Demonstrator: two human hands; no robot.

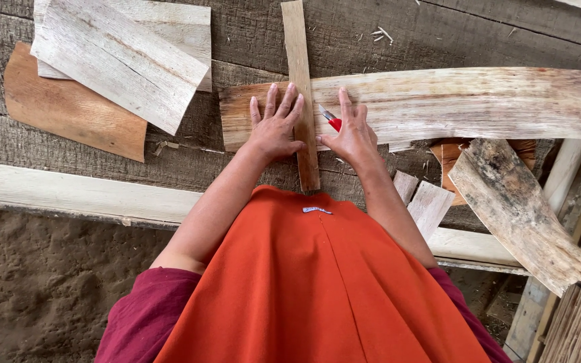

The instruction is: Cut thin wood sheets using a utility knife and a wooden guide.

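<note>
Both hands work at a rough plank counter [102, 151]. The left hand [274, 124] is spread wide, fingers fanned and pressed flat, its thumb side against a narrow wooden slat [300, 94] that lies upright across a long pale sheet of dried bark [465, 104]; the flat palm appears to pin slat and sheet so neither slides. The right hand [352, 131] is curled around a small red-handled knife [331, 119], whose blade meets the slat's right edge, so the slat seems to serve as a straightedge. The sheet runs crosswise from under the hands to the counter's right end, its brown-stained left end beneath the left palm.

Farther out, two pale sheets [122, 54] overlap at the upper left, atop a reddish-brown piece [68, 111]. To the right, below the long sheet, lie short offcuts [425, 202], an orange-brown piece [448, 158] and a weathered, grey-mottled strip [516, 215] tilted over the counter's edge. Small shavings [381, 33] dot the planks. An orange garment [317, 289] with maroon sleeves [146, 312] fills the foreground; bare earth [42, 282] shows below left.
</note>
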